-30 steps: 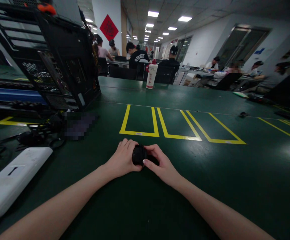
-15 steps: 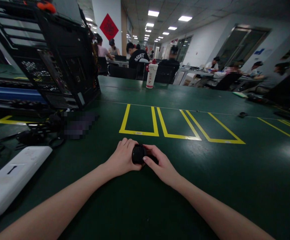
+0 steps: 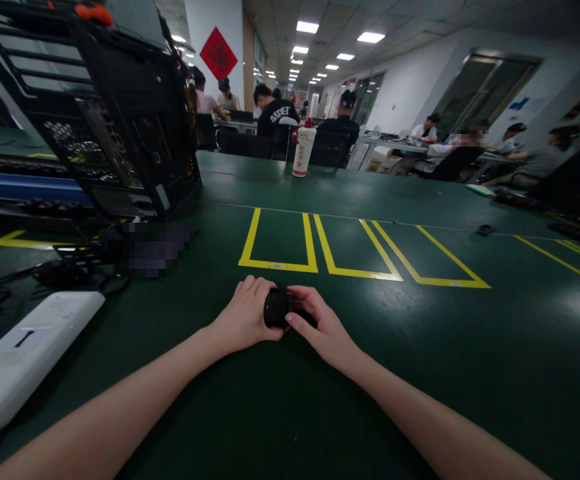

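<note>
A small black rounded object sits between my two hands, just above or on the green tabletop; its exact kind does not show. My left hand wraps round its left side, with the fingers behind and the thumb in front. From the right, my right hand has its thumb tip and fingertips at the object's right edge, with a dark gap inside the curl of the fingers. Part of the object is hidden behind my fingers.
Yellow tape outlines mark the green table beyond my hands. A black computer case, tangled cables and a white elongated device lie to the left. A white bottle stands at the back. Several people sit farther off.
The fingers of my right hand have lifted and opened slightly at the object's right edge. My left hand and the black object have hardly moved.
</note>
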Demonstrator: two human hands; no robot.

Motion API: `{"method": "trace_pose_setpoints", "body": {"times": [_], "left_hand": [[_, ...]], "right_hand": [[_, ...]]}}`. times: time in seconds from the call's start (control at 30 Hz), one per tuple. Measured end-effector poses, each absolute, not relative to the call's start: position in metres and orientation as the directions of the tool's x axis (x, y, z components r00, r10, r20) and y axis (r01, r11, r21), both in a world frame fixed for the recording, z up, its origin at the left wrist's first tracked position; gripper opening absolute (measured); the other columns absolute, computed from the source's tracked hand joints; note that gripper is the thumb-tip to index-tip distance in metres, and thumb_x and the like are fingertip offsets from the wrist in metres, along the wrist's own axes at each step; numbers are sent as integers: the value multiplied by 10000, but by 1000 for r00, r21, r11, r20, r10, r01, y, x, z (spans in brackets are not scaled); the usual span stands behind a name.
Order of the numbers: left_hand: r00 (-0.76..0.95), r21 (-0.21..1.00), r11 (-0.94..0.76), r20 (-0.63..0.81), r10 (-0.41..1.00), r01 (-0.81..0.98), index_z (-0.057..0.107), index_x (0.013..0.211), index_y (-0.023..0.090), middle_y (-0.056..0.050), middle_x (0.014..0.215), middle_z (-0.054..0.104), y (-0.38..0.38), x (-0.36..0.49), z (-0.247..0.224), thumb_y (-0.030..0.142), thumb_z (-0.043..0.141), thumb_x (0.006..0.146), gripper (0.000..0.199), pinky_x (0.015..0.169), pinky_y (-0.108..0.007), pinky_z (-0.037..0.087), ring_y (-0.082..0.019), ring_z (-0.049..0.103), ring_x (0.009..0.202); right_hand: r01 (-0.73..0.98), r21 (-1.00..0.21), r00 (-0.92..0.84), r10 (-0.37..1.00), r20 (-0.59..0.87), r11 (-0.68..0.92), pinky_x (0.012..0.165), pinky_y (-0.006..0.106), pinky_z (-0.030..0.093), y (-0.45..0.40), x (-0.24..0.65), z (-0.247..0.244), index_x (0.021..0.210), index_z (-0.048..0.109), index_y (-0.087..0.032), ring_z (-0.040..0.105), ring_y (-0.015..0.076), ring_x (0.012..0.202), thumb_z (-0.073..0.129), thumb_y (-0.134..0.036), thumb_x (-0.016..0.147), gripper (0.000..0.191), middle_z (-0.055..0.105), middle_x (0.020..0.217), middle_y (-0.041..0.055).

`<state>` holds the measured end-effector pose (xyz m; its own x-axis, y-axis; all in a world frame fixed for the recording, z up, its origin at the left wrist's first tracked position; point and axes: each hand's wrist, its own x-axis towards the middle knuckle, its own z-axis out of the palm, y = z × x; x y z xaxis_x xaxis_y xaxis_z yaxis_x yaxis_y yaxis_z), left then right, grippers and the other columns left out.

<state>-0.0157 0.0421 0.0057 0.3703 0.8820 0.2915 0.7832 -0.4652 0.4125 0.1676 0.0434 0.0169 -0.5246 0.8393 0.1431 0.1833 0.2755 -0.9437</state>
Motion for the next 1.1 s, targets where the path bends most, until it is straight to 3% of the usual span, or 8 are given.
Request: {"method": "trace_pose_setpoints", "body": {"times": [0.53, 0.77, 1.1], "left_hand": [[384, 411, -475, 286, 878, 778, 424, 1024, 169, -64, 988, 484, 41, -16, 8, 396, 642, 608, 522, 737, -365, 390, -232, 434, 872], [380, 389, -472, 293, 877, 791, 426, 1013, 160, -67, 982, 485, 42, -16, 6, 382, 650, 592, 526, 749, -370, 387, -235, 434, 879], [394, 372, -491, 309, 866, 788, 421, 1019, 155, -63, 969, 482, 41, -15, 6, 393, 645, 603, 529, 738, -357, 384, -221, 428, 860]], "right_hand": [[138, -935, -558, 805, 199, 327, 895, 360, 436, 41, 169, 20, 1014, 462, -224, 517, 169, 999, 529, -208, 790, 234, 493, 1045, 34], [192, -934, -559, 816, 147, 300, 955, 381, 388, 43, 169, 19, 1153, 392, -220, 488, 179, 1072, 518, -214, 801, 374, 485, 1147, 58], [159, -925, -555, 806, 207, 346, 913, 360, 430, 42, 171, 19, 1003, 479, -221, 509, 168, 1016, 529, -206, 792, 217, 472, 1088, 37]]}}
